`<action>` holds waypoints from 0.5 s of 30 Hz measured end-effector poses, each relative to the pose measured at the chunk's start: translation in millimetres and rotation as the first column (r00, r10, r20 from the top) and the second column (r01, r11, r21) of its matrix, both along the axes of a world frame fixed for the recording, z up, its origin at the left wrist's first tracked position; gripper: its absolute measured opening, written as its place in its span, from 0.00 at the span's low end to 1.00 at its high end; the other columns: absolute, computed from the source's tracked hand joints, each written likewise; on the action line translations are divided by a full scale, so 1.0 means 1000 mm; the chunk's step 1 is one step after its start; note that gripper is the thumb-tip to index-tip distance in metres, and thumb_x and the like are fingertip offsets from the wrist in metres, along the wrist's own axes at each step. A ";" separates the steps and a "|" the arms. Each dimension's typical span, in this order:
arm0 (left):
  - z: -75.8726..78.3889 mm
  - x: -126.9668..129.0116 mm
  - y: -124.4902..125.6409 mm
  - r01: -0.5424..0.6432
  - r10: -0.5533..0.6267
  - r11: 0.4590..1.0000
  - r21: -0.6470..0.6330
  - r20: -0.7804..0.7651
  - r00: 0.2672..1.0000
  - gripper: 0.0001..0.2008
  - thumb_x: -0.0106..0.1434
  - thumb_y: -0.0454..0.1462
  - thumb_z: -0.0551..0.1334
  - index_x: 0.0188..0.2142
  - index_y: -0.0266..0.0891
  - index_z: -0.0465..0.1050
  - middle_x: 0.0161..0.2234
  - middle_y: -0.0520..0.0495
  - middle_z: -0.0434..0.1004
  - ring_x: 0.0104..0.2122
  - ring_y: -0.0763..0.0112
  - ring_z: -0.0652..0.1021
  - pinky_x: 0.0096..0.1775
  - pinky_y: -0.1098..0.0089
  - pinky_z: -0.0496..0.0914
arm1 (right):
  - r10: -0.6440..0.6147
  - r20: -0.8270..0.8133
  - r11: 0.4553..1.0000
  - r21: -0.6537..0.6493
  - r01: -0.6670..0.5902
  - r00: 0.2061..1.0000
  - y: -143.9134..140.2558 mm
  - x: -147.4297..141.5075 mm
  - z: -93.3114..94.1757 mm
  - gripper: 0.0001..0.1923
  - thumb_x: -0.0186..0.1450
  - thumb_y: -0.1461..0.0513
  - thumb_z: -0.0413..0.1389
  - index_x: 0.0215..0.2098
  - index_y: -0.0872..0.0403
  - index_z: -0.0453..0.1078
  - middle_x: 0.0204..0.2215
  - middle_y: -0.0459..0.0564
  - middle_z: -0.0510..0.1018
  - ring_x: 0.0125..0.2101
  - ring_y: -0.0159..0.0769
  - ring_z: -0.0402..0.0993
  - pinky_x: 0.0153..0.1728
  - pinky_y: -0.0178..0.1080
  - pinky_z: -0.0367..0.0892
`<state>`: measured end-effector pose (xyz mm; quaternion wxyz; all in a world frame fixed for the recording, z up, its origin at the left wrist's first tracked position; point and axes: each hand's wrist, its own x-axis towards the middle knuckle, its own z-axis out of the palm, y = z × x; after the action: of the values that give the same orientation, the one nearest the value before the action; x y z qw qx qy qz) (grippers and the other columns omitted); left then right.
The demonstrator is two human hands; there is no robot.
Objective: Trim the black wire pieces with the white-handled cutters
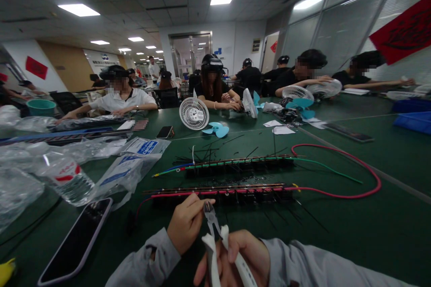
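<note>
My right hand (235,255) is clenched on the white-handled cutters (215,237) while my left hand (186,226) pinches something too small to tell beside the red-wired strip (218,193) on the tabletop (336,233), so I should snip flush, carefully
</note>
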<state>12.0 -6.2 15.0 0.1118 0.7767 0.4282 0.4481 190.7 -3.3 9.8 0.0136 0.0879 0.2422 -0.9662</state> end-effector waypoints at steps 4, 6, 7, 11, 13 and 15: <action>0.000 0.000 0.000 0.004 -0.004 1.000 -0.003 -0.002 1.000 0.17 0.64 0.30 0.49 0.47 0.37 0.72 0.28 0.47 0.68 0.27 0.72 0.70 0.29 0.73 0.66 | 0.012 0.003 1.000 0.011 -0.012 1.000 0.000 0.000 -0.004 0.37 0.41 0.59 0.41 0.46 0.72 0.65 0.32 0.65 0.74 0.26 0.35 0.72 0.21 0.30 0.58; 0.000 0.000 0.000 0.002 -0.003 1.000 -0.007 -0.006 1.000 0.17 0.64 0.30 0.49 0.47 0.37 0.72 0.27 0.47 0.68 0.26 0.72 0.70 0.29 0.73 0.66 | 0.006 0.004 1.000 0.022 -0.007 1.000 0.001 0.000 -0.005 0.37 0.42 0.59 0.41 0.45 0.73 0.65 0.31 0.65 0.74 0.25 0.35 0.72 0.22 0.31 0.59; 0.000 0.000 0.000 0.001 -0.001 1.000 -0.009 -0.009 1.000 0.17 0.64 0.30 0.49 0.47 0.37 0.72 0.27 0.47 0.68 0.26 0.72 0.70 0.28 0.73 0.66 | 0.006 0.006 1.000 0.028 -0.006 1.000 0.001 0.000 -0.005 0.37 0.42 0.59 0.41 0.45 0.73 0.65 0.30 0.64 0.74 0.25 0.34 0.72 0.23 0.31 0.60; 0.001 0.000 0.000 0.003 -0.003 1.000 -0.001 -0.019 1.000 0.16 0.65 0.31 0.49 0.46 0.36 0.73 0.27 0.46 0.68 0.26 0.72 0.70 0.28 0.73 0.65 | 0.018 0.020 0.999 0.046 -0.019 1.000 0.001 -0.001 -0.005 0.37 0.42 0.59 0.41 0.45 0.74 0.65 0.28 0.61 0.74 0.24 0.34 0.71 0.24 0.32 0.60; 0.002 0.000 0.000 0.001 -0.001 1.000 0.009 -0.018 1.000 0.16 0.65 0.31 0.49 0.46 0.36 0.73 0.27 0.47 0.68 0.26 0.72 0.70 0.28 0.73 0.65 | 0.022 0.018 0.998 0.057 -0.023 1.000 0.001 -0.002 -0.006 0.37 0.42 0.59 0.41 0.45 0.74 0.65 0.28 0.61 0.74 0.24 0.34 0.71 0.23 0.32 0.60; 0.002 0.001 0.000 0.000 0.000 1.000 0.011 -0.015 1.000 0.16 0.65 0.31 0.49 0.46 0.36 0.73 0.26 0.47 0.67 0.25 0.73 0.70 0.28 0.73 0.65 | 0.012 -0.004 0.998 0.062 -0.011 1.000 0.002 -0.003 -0.010 0.35 0.43 0.58 0.41 0.43 0.73 0.66 0.28 0.61 0.74 0.22 0.34 0.70 0.21 0.32 0.59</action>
<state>12.6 -6.4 16.9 0.1043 0.7806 0.4266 0.4447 187.9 -1.3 0.2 0.0159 0.0849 0.2727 -0.9582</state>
